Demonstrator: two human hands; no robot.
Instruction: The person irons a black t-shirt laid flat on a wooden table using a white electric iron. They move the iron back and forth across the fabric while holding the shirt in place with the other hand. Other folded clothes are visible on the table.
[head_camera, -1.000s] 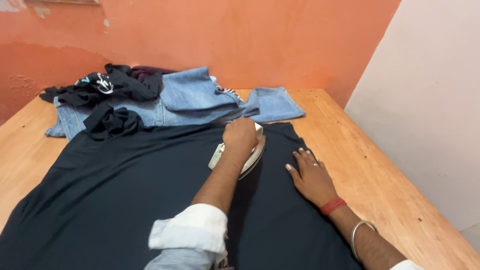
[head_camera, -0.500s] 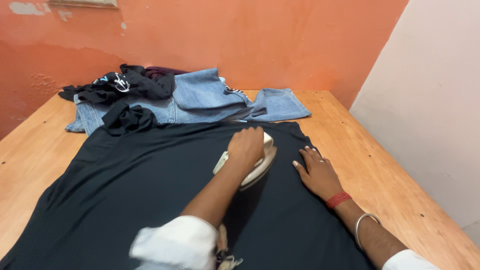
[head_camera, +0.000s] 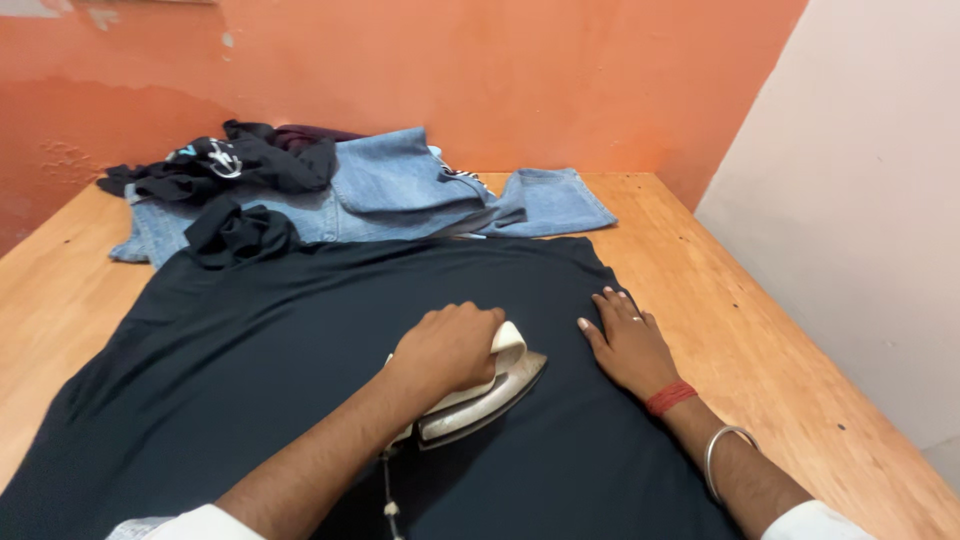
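Note:
A dark navy garment (head_camera: 260, 370) lies spread flat over the wooden table (head_camera: 740, 330). My left hand (head_camera: 450, 345) grips the handle of a cream and silver clothes iron (head_camera: 490, 385), which rests on the cloth near its middle. Its cord (head_camera: 388, 490) trails toward me. My right hand (head_camera: 625, 340) lies flat, fingers apart, on the garment's right edge, a red thread and a metal bangle on that wrist.
Folded blue jeans (head_camera: 400, 195) and crumpled black clothes (head_camera: 230, 165) are heaped at the table's far side against the orange wall (head_camera: 500, 70). A pale wall (head_camera: 870, 200) runs close along the right edge of the table.
My left hand has drawn the iron back toward me across the garment, from near its far edge to its middle. My right hand has stayed pressed on the cloth.

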